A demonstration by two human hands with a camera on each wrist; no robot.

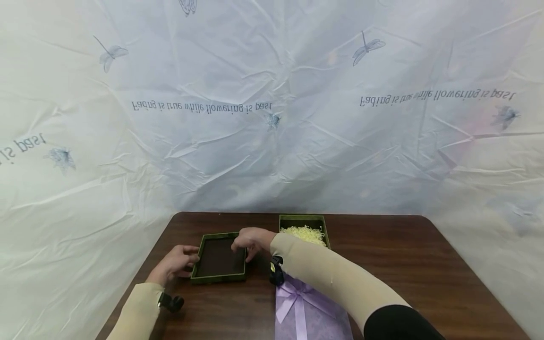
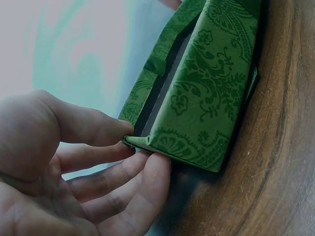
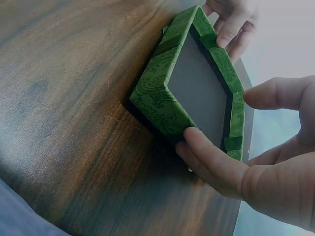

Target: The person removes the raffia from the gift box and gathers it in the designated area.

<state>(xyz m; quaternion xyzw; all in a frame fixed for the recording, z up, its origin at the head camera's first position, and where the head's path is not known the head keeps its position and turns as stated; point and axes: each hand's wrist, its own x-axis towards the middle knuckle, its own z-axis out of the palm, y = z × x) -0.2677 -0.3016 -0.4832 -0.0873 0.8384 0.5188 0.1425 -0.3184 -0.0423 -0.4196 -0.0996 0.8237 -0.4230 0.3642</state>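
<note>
A: What does the head view show?

B: A person's two hands over a dark brown wooden bench [image 1: 395,264]. A shallow green tray [image 1: 218,259] with a dark inside is towards the bench's left, between the hands. The left hand [image 1: 176,262] is at its left edge; the right hand [image 1: 252,241] is at its right edge, reaching partly over the rim.

A: And around them?

B: Right of the tray, a green box [image 1: 302,220] holds pale yellow shredded filler [image 1: 303,234]. Nearer the person lies a purple patterned package [image 1: 318,318] with a lilac bow [image 1: 297,293], partly covered by the cream right sleeve [image 1: 340,269]. Behind hangs a wrinkled pale sheet [image 1: 323,156], printed with dragonflies and upside-down lettering.

A: The left wrist view?

B: Close up, the left fingers [image 2: 156,179] grasp the tray at a corner, thumb on the rim and fingertips below. A darker floral pattern covers the green wall.

A: And the right wrist view?

B: The right fingers [image 3: 209,152] grasp the tray too, set against two of its sides. The left hand shows beyond, at the far end. Whether the tray's base fully touches the bench, I cannot tell.
</note>
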